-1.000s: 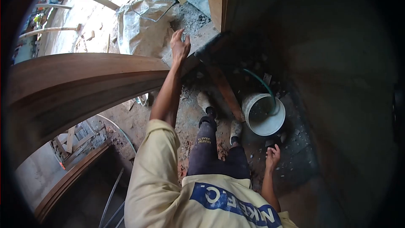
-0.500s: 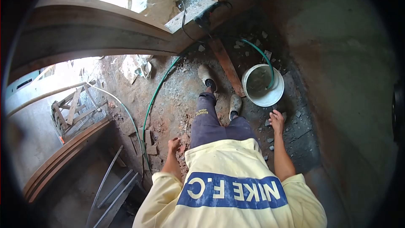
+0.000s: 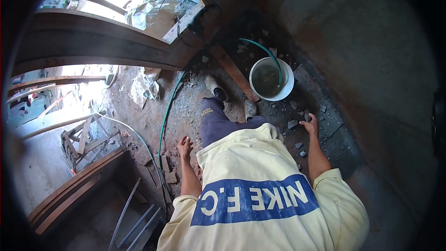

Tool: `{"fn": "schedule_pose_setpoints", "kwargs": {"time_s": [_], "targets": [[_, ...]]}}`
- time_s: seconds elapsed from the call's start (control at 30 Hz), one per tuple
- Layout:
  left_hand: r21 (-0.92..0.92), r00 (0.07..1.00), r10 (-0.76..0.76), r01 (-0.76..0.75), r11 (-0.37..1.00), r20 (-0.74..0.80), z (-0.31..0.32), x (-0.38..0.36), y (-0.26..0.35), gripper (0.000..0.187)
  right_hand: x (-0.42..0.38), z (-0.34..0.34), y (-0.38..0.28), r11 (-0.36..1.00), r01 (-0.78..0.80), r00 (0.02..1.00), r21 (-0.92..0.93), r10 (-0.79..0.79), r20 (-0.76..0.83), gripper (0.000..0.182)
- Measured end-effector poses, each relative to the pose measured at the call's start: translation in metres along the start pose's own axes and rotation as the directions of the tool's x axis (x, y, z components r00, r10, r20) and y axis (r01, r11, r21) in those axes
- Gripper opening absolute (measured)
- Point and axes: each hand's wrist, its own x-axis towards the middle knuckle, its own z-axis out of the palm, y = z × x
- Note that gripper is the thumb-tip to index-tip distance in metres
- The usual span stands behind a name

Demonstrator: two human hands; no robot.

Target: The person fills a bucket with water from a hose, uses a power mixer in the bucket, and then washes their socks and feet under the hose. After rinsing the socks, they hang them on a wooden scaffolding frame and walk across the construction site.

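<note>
My left hand [image 3: 185,148] hangs beside my left thigh over the dirt floor, its fingers loosely bent and apart, with nothing seen in it. Out to my right, my right hand [image 3: 311,123] is held low with curved, parted fingers; a small grey stone [image 3: 307,115] shows by the fingertips, apparently on the floor behind them. Ahead of that hand stands a white bucket [image 3: 286,91] with cloudy water [image 3: 267,80] inside. A green hose [image 3: 265,49] bends over its rim into the water. Neither hand touches the bucket.
A wooden plank [image 3: 233,73] lies between my feet and the bucket. Another stretch of green hose [image 3: 164,125] crosses the floor on my left. Stone rubble [image 3: 292,124] is scattered at right, below a bare wall [image 3: 371,69]. Wooden frames [image 3: 107,42] stand at left.
The view has shifted, so the bucket sits further left and higher in it. My left hand has risen forward with its fingers looser. My right hand has moved slightly outward from my body.
</note>
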Motion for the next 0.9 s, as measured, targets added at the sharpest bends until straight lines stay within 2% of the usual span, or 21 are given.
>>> {"fn": "schedule_pose_setpoints", "kwargs": {"time_s": [0.03,0.07,0.13,0.2,0.27,0.3,0.37,0.43,0.47,0.53,0.57,0.63,0.67,0.7,0.73,0.8,0.83,0.9], "targets": [[-0.003,1.000,0.005,-0.005,1.000,-0.004,0.003,-0.002,0.006,0.053,0.002,-0.011,0.011,0.995,-0.095,0.992,-0.035,0.097,0.081,0.063],[-0.020,0.999,0.047,-0.047,0.999,-0.013,0.004,-0.002,0.010,0.050,0.004,-0.012,0.026,0.996,-0.086,0.993,-0.029,0.088,0.084,0.063],[-0.048,0.995,0.090,-0.091,0.995,-0.036,0.009,-0.005,0.016,0.048,0.014,-0.003,0.067,0.956,-0.203,0.977,0.212,0.183,0.111,0.058],[-0.071,0.990,0.135,-0.138,0.988,-0.040,0.014,-0.011,0.011,0.047,0.020,0.010,0.097,0.969,-0.180,0.981,0.169,0.163,0.107,0.052],[-0.090,0.993,0.116,-0.119,0.989,-0.039,0.018,-0.017,-0.004,0.046,0.026,0.018,0.108,0.968,-0.200,0.964,0.153,0.166,0.209,0.048],[-0.125,0.997,0.079,-0.081,0.989,-0.017,0.018,-0.016,-0.017,0.047,0.023,0.014,0.099,0.971,-0.183,0.965,0.153,0.148,0.216,0.048],[-0.207,0.999,0.049,-0.047,0.977,0.001,0.019,-0.004,-0.036,0.047,0.017,0.010,0.066,0.873,-0.441,0.867,0.210,0.353,0.352,0.047],[-0.260,0.998,0.045,-0.057,0.964,-0.053,0.024,0.008,-0.052,0.041,0.019,0.013,0.041,0.822,-0.491,0.843,0.290,0.363,0.396,0.045],[-0.337,0.997,0.040,-0.059,0.940,-0.062,0.028,-0.002,-0.050,0.040,0.020,0.017,0.037,0.823,-0.455,0.863,0.340,0.312,0.398,0.044],[-0.263,0.995,0.083,-0.092,0.960,-0.047,0.028,0.017,-0.068,0.040,0.036,0.029,0.029,0.823,-0.342,0.909,0.454,0.168,0.380,0.040],[-0.120,0.997,0.030,-0.038,0.992,-0.070,0.029,0.006,-0.056,0.036,0.049,0.042,0.037,0.744,-0.327,0.920,0.583,0.110,0.376,0.039],[-0.221,0.997,0.008,-0.026,0.975,-0.080,0.034,0.003,-0.048,0.031,0.071,0.051,0.036,0.711,-0.332,0.927,0.620,0.124,0.354,0.037],[-0.249,0.997,-0.033,0.017,0.968,-0.063,0.035,0.012,-0.046,0.033,0.080,0.050,0.028,0.715,-0.379,0.907,0.588,0.162,0.388,0.036],[-0.297,0.997,-0.020,-0.002,0.955,-0.072,0.039,0.022,-0.047,0.037,0.086,0.045,0.019,0.788,-0.339,0.919,0.514,0.161,0.359,0.035],[-0.225,0.994,0.027,-0.051,0.973,-0.108,0.041,0.025,-0.041,0.040,0.090,0.037,0.011,0.818,-0.314,0.923,0.483,0.143,0.357,0.031],[-0.204,0.983,0.090,-0.122,0.971,-0.160,0.049,0.033,-0.037,0.040,0.101,0.025,-0.008,0.884,-0.252,0.930,0.395,0.107,0.353,0.025],[-0.233,0.980,0.090,-0.130,0.964,-0.175,0.052,0.028,-0.033,0.040,0.108,0.019,-0.012,0.911,-0.221,0.930,0.347,0.090,0.356,0.024],[-0.150,0.981,0.086,-0.113,0.982,-0.175,0.056,0.022,-0.021,0.042,0.128,0.011,-0.019,0.916,-0.208,0.926,0.342,0.072,0.370,0.030]]}}
